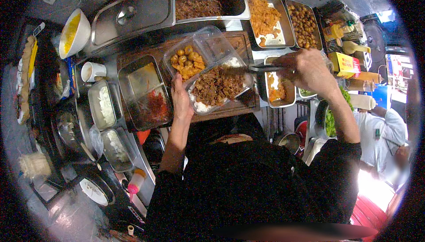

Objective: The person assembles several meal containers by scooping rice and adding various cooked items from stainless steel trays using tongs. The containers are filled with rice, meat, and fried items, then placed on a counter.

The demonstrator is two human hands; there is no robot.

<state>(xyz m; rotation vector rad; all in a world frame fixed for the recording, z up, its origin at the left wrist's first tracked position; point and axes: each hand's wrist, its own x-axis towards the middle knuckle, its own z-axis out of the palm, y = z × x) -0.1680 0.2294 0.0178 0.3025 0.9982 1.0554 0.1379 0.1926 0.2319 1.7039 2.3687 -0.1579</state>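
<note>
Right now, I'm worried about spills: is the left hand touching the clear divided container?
Touching. In the head view, the left hand meets the left side of the clear divided container with no visible gap.

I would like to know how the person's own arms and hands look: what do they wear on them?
Both hands, the left and the right, are bare, with no gloves to be seen. The forearms are uncovered too, and no watch or bracelet shows. The black sleeves look loose and plain, ending near the elbows.
</note>
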